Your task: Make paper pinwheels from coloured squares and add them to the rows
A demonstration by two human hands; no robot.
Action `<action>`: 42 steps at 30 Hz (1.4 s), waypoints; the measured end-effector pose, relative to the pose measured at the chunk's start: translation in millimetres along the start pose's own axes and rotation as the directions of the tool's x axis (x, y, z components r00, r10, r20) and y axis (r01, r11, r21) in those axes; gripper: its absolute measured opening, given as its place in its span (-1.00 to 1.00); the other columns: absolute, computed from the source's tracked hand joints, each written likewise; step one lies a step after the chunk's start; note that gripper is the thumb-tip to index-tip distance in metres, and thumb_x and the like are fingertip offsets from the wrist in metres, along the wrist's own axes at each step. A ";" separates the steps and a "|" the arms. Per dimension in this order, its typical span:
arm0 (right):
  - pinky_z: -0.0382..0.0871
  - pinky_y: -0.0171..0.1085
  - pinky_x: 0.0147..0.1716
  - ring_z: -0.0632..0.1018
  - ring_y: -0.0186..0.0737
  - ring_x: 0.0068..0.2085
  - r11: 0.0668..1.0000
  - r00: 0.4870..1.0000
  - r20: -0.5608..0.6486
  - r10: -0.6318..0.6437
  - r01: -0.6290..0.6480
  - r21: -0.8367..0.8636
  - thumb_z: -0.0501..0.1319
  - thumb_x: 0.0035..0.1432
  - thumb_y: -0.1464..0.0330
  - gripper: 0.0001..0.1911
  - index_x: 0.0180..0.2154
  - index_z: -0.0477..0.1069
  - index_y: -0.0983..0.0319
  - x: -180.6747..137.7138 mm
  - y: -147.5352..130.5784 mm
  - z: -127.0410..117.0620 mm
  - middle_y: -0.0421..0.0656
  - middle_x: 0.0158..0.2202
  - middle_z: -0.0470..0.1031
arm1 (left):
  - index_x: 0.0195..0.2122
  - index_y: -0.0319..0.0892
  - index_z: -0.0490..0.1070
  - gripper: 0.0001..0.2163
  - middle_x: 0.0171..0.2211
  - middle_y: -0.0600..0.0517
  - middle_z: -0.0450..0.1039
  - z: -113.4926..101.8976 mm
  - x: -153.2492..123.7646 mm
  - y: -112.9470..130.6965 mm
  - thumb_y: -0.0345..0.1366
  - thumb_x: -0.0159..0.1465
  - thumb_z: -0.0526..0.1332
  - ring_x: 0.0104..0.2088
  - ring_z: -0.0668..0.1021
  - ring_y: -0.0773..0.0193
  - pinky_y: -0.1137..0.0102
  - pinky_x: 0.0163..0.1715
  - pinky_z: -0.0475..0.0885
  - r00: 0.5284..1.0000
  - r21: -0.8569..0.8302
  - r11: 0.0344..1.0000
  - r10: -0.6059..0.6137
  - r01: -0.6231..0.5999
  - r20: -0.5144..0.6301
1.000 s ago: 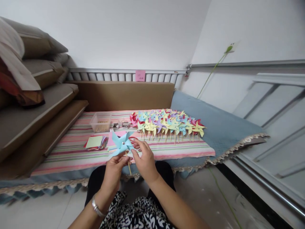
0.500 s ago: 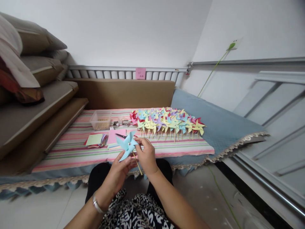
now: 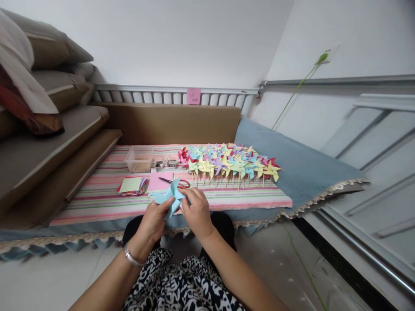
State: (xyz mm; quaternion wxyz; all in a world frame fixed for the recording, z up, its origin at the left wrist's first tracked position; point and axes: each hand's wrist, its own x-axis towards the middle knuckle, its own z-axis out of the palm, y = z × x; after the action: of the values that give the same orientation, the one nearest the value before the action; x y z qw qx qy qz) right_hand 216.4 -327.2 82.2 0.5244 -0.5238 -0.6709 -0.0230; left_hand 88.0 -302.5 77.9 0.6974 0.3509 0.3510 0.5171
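A light-blue paper pinwheel (image 3: pixel 173 195) is held between my two hands above the front edge of the cloth. My left hand (image 3: pixel 156 217) grips it from the lower left, its thumb pressed on the front near the centre. From the right, my right hand (image 3: pixel 196 211) pinches one of the blades. The pinwheel's stick is hidden behind the paper and my hands. Just beyond lie scissors (image 3: pixel 184 184) with red handles, their dark blades across a pink paper sheet (image 3: pixel 158 182).
Many finished pinwheels (image 3: pixel 223 163) stand in rows at the back right of the striped cloth (image 3: pixel 227 202). A clear plastic box (image 3: pixel 139 160) of sticks, small metal-filled containers (image 3: pixel 165 164) and a paper stack (image 3: pixel 131 185) are at left. Cushions (image 3: pixel 52 116) rise at far left.
My left thumb has come over the front of the pinwheel. My right fingers have shifted onto a blade, and the stick has gone out of sight. The scissors show more fully.
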 end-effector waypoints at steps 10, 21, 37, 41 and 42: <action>0.33 -0.15 -0.15 0.48 -0.13 -0.21 0.999 0.999 -0.032 -0.031 0.030 -0.012 0.06 0.11 0.56 -0.70 -0.22 0.51 0.21 -2.1 0.3 0.0 -0.09 -0.31 0.51 | -0.47 -0.25 0.51 -0.76 -0.50 0.03 0.54 7.3 -3.4 2.8 -0.31 -0.17 0.46 -0.48 0.50 0.29 0.40 -0.36 0.35 0.998 0.011 0.998 0.061 -0.061 -0.014; 0.32 -0.14 -0.15 0.49 -0.16 -0.22 0.999 0.998 -0.038 -0.053 0.053 -0.003 0.08 0.11 0.55 -0.72 -0.27 0.52 0.19 -3.5 1.9 -0.9 -0.11 -0.33 0.51 | -0.40 -0.26 0.53 -0.75 -0.50 0.03 0.54 4.2 -3.5 1.3 -0.31 -0.12 0.46 -0.49 0.49 0.29 0.42 -0.41 0.37 1.000 0.016 1.000 0.024 -0.024 0.008; 0.36 -0.14 -0.10 0.50 -0.11 -0.13 0.987 0.993 0.097 0.066 -0.080 0.143 0.13 0.16 0.43 -0.68 -0.03 0.43 0.19 -13.7 12.7 -13.6 -0.04 -0.15 0.51 | -0.38 -0.25 0.54 -0.79 -0.42 0.00 0.56 -2.8 4.4 2.4 -0.33 -0.07 0.42 -0.42 0.53 0.26 0.37 -0.29 0.40 0.993 0.025 0.992 0.119 -0.120 0.020; 0.38 -0.20 -0.28 0.51 -0.14 -0.31 0.953 0.931 0.286 0.227 -0.273 0.133 0.19 0.11 0.42 -0.81 -0.23 0.53 0.19 -45.9 29.8 -18.6 -0.11 -0.35 0.50 | -0.39 -0.26 0.55 -0.75 -0.43 -0.02 0.57 -12.0 4.7 0.2 -0.29 -0.10 0.44 -0.42 0.53 0.24 0.38 -0.31 0.39 0.990 0.071 0.992 0.110 -0.104 -0.088; 0.37 -0.22 -0.31 0.51 -0.16 -0.33 0.936 0.911 0.320 0.261 -0.320 0.147 0.21 0.09 0.42 -0.82 -0.24 0.54 0.18 -54.7 33.9 -17.7 -0.12 -0.37 0.50 | -0.39 -0.27 0.55 -0.74 -0.44 -0.02 0.56 -13.0 4.7 -1.5 -0.28 -0.11 0.44 -0.43 0.53 0.24 0.38 -0.31 0.39 0.990 0.093 0.992 0.095 -0.085 -0.105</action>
State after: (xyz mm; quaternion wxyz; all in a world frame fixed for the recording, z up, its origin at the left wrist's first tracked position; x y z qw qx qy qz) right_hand 247.6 -359.4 32.7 0.4647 -0.5614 -0.6549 0.2002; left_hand 78.7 -296.6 69.4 0.6369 0.3677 0.3950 0.5505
